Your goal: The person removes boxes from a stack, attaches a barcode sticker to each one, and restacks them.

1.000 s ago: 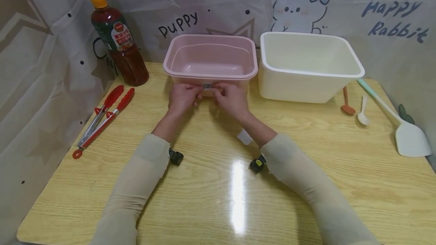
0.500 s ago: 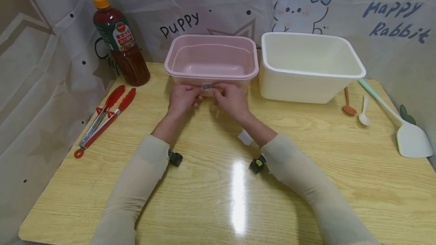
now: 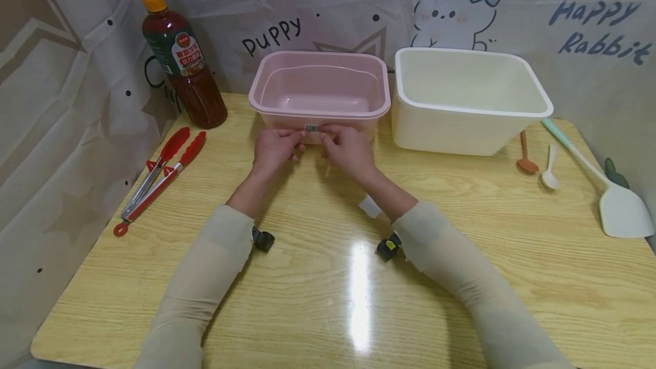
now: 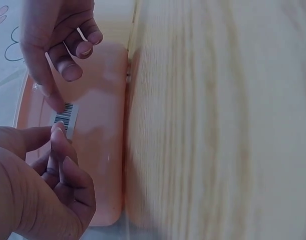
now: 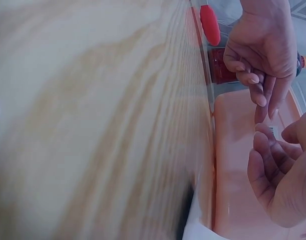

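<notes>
A small barcode label [image 3: 311, 128] lies against the front wall of a pink plastic bin [image 3: 320, 113], just under its rim. My left hand [image 3: 275, 148] pinches the label's left end with thumb and index finger close together. From the other side my right hand [image 3: 349, 152] holds the right end between its fingertips, its other fingers loosely bent. In the left wrist view the barcode [image 4: 66, 119] shows between both hands' fingertips. The right wrist view hides most of the label behind the fingers.
A cream bin [image 3: 451, 130] stands right of the pink one. Red tongs [image 3: 159, 178] and a sauce bottle [image 3: 187, 70] are on the left. An orange spoon [image 3: 526, 164], white spoon [image 3: 550, 178] and spatula [image 3: 624, 209] lie right. A white paper scrap [image 3: 370, 207] lies near my right wrist.
The whole head view has shifted very slightly. Both hands stay at the label with almost no visible movement.
</notes>
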`<act>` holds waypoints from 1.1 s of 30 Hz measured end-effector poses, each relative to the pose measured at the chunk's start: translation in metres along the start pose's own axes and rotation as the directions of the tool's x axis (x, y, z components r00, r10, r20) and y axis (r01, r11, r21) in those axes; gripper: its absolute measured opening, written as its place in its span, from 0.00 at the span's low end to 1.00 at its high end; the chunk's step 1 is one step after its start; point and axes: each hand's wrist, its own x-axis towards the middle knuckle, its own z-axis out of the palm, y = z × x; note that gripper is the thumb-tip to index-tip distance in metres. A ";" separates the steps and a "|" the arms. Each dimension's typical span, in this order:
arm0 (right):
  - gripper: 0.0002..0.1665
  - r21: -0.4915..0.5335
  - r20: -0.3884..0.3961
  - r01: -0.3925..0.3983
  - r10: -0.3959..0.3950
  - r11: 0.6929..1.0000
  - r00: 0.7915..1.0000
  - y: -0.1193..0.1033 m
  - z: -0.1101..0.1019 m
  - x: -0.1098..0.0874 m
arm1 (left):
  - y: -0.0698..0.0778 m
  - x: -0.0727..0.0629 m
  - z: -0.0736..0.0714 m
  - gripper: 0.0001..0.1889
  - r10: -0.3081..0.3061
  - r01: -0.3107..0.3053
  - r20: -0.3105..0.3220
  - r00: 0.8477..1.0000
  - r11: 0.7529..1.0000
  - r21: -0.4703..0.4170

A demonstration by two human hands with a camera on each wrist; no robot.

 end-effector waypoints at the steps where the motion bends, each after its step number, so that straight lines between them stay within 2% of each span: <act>1: 0.20 0.008 0.002 0.002 -0.003 1.000 1.000 0.000 0.000 0.000 | 0.000 -0.001 0.000 0.16 -0.002 0.002 -0.003 1.000 1.000 -0.007; 7: 0.21 0.033 0.019 0.002 -0.003 0.999 1.000 0.001 0.000 0.000 | 0.002 -0.004 0.002 0.15 0.001 -0.001 0.006 1.000 1.000 -0.016; 12: 0.20 0.043 0.028 0.011 -0.012 0.999 1.000 0.003 -0.002 -0.001 | 0.003 -0.003 0.007 0.15 0.067 -0.066 0.075 0.995 0.998 -0.015; 15: 0.20 0.027 0.025 0.009 -0.010 1.000 1.000 0.006 -0.003 -0.001 | 0.004 -0.002 0.007 0.16 0.078 -0.077 0.113 0.991 0.997 -0.014; 18: 0.20 0.008 0.032 0.014 -0.014 1.000 0.999 0.007 -0.004 0.000 | 0.004 -0.001 0.006 0.17 0.093 -0.099 0.155 0.983 0.994 0.036; 20: 0.19 -0.021 0.054 0.040 -0.039 0.999 0.998 0.008 -0.004 0.000 | 0.004 -0.001 0.005 0.18 0.106 -0.129 0.190 0.976 0.985 0.111; 23: 0.19 -0.070 0.111 0.080 -0.072 0.994 0.991 0.008 -0.002 0.001 | 0.003 -0.001 0.003 0.20 0.125 -0.183 0.235 0.964 0.953 0.242; 25: 0.20 -0.092 0.151 0.089 -0.074 0.992 0.986 0.008 -0.001 0.001 | 0.003 -0.003 0.002 0.20 0.122 -0.197 0.251 0.960 0.934 0.297; 28: 0.22 -0.081 0.181 0.077 -0.061 0.994 0.982 0.009 -0.001 0.000 | 0.003 -0.005 0.000 0.22 0.129 -0.208 0.258 0.957 0.928 0.310; 33: 0.23 -0.046 0.163 0.095 -0.086 0.994 0.983 0.011 -0.002 0.000 | 0.002 -0.007 -0.004 0.21 0.157 -0.225 0.249 0.956 0.936 0.271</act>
